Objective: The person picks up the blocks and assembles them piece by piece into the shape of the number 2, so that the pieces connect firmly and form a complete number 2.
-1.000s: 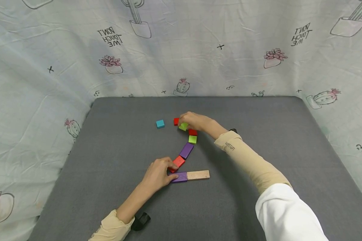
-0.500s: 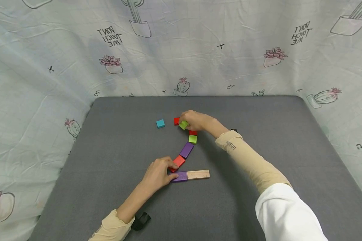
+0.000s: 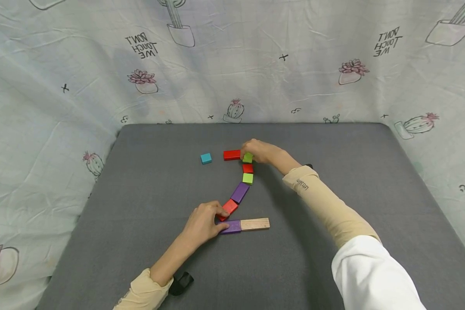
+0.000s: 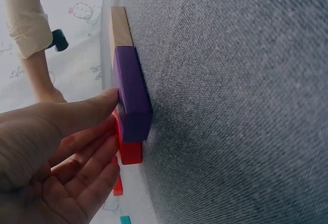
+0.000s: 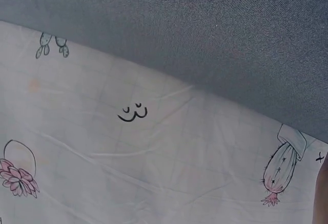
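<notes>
My right hand point(image 3: 258, 150) pinches a lime green block point(image 3: 247, 158) at the far end of a curved row. The green block sits just beyond a small red block point(image 3: 247, 168) and beside a longer red block point(image 3: 231, 155). Along the curve follow another green block point(image 3: 248, 178), a purple block point(image 3: 240, 193) and a red block point(image 3: 229, 208). My left hand point(image 3: 203, 220) rests at the near end, thumb on a second purple block point(image 4: 132, 88) and relaxed fingers by the red one. A bare wooden block point(image 3: 255, 224) lies end to end with that purple block.
A small blue block point(image 3: 206, 159) lies apart, left of the row's far end. The blocks lie on a grey table point(image 3: 147, 189), with a white cactus-print cloth point(image 3: 255, 82) hanging behind and at both sides. The right wrist view shows mostly table and cloth.
My right hand has moved to the right with the green block, lining it up beyond the small red block. The longer red block shows more fully. My left hand stays in place.
</notes>
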Available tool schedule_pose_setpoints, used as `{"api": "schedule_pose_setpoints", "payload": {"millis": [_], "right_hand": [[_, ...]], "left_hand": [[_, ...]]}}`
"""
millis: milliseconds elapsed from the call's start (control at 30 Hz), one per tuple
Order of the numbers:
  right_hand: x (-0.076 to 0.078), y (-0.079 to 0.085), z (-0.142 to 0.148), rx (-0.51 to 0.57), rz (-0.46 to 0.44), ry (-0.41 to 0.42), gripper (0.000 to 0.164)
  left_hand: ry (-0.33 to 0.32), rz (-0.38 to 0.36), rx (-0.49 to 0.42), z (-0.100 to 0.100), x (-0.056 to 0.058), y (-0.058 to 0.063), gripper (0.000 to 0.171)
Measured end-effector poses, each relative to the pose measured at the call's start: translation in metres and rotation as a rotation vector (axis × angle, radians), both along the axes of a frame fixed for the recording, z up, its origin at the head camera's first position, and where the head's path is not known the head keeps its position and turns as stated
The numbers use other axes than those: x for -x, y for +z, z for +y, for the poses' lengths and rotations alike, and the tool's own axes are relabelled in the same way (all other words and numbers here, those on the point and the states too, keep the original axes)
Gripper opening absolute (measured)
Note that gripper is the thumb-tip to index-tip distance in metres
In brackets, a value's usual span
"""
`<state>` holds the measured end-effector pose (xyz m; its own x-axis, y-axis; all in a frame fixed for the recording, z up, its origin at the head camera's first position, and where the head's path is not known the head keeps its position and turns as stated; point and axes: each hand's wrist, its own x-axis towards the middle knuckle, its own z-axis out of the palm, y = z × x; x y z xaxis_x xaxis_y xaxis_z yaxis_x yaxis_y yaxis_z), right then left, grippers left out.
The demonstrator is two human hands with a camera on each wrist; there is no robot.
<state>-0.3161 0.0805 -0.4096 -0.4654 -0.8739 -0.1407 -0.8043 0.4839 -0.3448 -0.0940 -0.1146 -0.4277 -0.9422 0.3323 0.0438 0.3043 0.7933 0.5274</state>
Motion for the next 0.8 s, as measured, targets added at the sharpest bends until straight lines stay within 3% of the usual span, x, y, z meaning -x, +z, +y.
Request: {"api": "schedule_pose_setpoints", "payload": {"millis": [633,800], "right_hand": [[0.0015,-0.0077,0.0046,-0.011,0.027,-0.014,0.034],[0.0012,-0.0074,0.0015,0.013,0.040,0.016,0.033]], "left_hand": [[-0.004,-0.010,-0.020,-0.0013,0.0013,-0.0028,0.023],[-0.004,-0.007,-0.021,-0.0024,0.0022,-0.0035,0.024]]}}
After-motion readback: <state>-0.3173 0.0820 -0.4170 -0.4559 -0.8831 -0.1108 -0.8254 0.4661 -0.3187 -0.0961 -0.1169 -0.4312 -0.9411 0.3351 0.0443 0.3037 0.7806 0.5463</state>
